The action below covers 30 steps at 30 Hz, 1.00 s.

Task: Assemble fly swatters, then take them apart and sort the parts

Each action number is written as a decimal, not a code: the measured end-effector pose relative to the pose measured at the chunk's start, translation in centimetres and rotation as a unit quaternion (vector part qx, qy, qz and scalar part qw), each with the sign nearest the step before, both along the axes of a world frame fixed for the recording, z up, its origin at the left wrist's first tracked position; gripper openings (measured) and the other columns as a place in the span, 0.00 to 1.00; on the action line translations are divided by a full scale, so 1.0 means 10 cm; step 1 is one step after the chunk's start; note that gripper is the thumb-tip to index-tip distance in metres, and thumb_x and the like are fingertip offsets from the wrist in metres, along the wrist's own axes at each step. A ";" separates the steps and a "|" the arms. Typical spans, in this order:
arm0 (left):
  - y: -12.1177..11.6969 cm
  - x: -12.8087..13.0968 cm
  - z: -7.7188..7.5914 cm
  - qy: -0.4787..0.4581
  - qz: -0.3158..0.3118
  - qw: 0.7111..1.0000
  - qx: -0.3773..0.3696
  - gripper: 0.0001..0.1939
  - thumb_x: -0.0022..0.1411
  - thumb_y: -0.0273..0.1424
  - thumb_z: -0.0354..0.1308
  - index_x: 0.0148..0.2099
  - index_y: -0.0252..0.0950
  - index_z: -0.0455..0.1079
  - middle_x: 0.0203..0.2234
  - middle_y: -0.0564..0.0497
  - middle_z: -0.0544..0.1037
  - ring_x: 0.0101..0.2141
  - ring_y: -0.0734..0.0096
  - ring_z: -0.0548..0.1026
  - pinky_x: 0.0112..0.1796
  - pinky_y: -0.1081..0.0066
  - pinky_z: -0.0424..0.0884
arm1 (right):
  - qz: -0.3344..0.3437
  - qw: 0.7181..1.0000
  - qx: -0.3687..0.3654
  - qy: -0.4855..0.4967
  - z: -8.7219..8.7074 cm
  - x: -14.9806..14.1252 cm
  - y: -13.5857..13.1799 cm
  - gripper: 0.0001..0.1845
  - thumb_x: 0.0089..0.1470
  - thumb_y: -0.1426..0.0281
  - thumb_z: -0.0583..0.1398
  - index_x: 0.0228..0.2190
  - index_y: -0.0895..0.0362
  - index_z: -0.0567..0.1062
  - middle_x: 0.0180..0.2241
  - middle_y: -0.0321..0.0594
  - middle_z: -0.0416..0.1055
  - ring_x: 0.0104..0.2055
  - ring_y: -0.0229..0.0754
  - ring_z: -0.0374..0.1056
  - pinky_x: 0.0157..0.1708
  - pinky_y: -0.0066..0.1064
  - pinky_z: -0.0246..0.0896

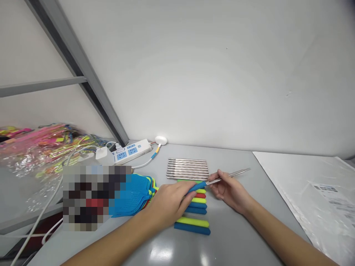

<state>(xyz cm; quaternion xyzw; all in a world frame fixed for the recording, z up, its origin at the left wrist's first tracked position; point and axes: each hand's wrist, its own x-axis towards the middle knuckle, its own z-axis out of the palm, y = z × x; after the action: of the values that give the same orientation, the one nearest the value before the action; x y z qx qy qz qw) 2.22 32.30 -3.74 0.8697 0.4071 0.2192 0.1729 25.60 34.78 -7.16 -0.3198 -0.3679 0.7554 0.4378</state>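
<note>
My left hand (173, 201) is closed round a blue plastic handle (198, 187). A thin silver metal rod (235, 173) runs from the handle's right end, tilted up to the right. My right hand (229, 190) pinches this rod between thumb and fingers, near where it meets the handle. Under and beside my left hand lie several loose handles in yellow-green (193, 221), blue (192, 228), red and green. Behind them a row of silver rods (187, 168) lies side by side. Left of my left hand is a stack of perforated fly swatter heads (134, 194), blue on top.
A white power strip (133, 152) with plugs and cables lies at the back left, near a white round device (161, 140). Plastic-wrapped colourful goods (55, 147) lie beyond the metal frame (88, 77). At right is a white plastic sheet (299, 181). A blurred patch hides part of the left side.
</note>
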 end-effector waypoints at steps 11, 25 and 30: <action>-0.09 0.03 0.05 0.043 0.000 0.999 -0.031 0.19 0.71 0.39 0.43 0.56 0.41 0.67 0.46 0.46 0.79 0.43 0.57 0.77 0.41 0.63 0.70 | 0.006 0.998 0.063 -0.027 -0.01 0.01 -0.01 0.16 0.56 0.57 0.61 0.30 0.56 0.79 0.25 0.37 0.69 0.26 0.36 0.61 0.29 0.30 0.56; -0.01 -0.01 0.01 0.099 0.001 0.995 -0.011 0.20 0.72 0.40 0.40 0.56 0.38 0.66 0.38 0.47 0.80 0.35 0.59 0.78 0.34 0.65 0.67 | -0.030 0.998 0.043 -0.037 0.01 -0.01 0.00 0.11 0.47 0.66 0.70 0.28 0.55 0.73 0.23 0.30 0.67 0.25 0.32 0.60 0.31 0.29 0.55; -0.01 -0.02 0.02 0.109 0.004 0.994 -0.011 0.20 0.72 0.40 0.39 0.56 0.39 0.66 0.38 0.47 0.80 0.35 0.59 0.78 0.33 0.66 0.67 | -0.026 0.998 0.042 -0.041 0.02 -0.01 0.02 0.12 0.46 0.66 0.70 0.27 0.55 0.72 0.21 0.30 0.66 0.24 0.33 0.60 0.29 0.28 0.55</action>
<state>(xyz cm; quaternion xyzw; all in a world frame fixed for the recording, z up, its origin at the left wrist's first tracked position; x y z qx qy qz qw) 2.07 32.24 -3.58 0.8847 0.4295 0.1194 0.1362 25.53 34.96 -6.98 -0.3417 -0.4084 0.7137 0.4550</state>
